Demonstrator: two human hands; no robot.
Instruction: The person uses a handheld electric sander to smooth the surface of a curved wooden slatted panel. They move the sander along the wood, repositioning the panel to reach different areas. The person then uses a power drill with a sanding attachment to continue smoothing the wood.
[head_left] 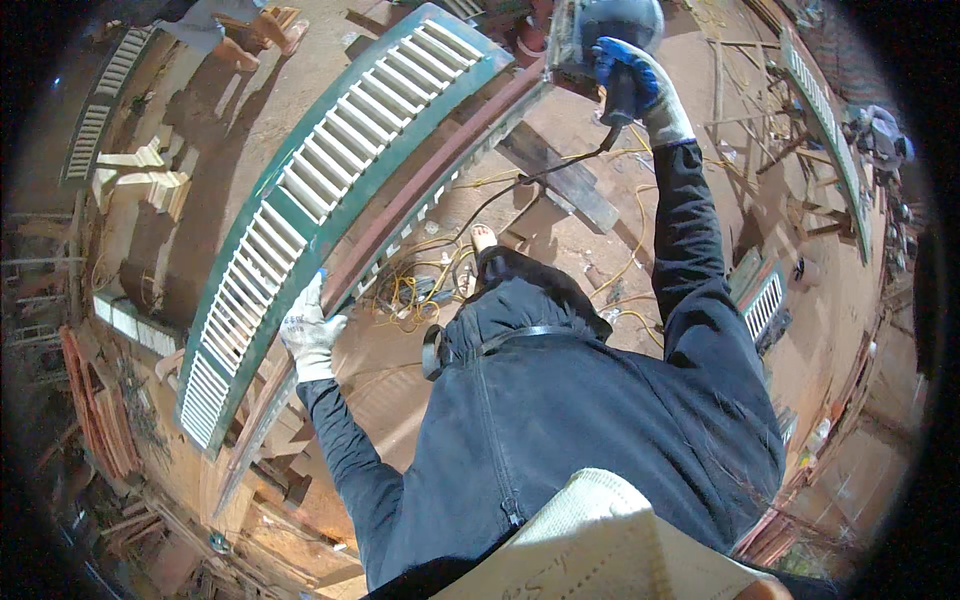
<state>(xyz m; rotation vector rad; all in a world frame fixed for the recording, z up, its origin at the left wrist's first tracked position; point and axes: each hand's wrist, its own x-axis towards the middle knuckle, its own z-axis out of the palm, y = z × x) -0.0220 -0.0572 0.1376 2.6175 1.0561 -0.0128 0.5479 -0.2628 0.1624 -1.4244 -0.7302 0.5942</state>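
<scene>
Right hand [655, 95], 1 o'clock: gloved, fingers wrapped round handle of power tool [625, 22]; cord [607, 144] trails toward centre. Left hand [310, 332], 9 o'clock: gloved, thumb spread, at edge of slatted panel [290, 212]; grip cannot be told. Panel: 10 o'clock, beside brown board [432, 188].

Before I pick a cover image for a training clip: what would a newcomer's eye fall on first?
Probably the long, green-framed louvred panel with pale slats, sweeping from top centre to lower left, the gloved left hand by its right edge. Next, the corded power tool at the top, right of centre, in the gloved right hand. Then the yellow and dark cable tangle on the ground near the middle.
</scene>
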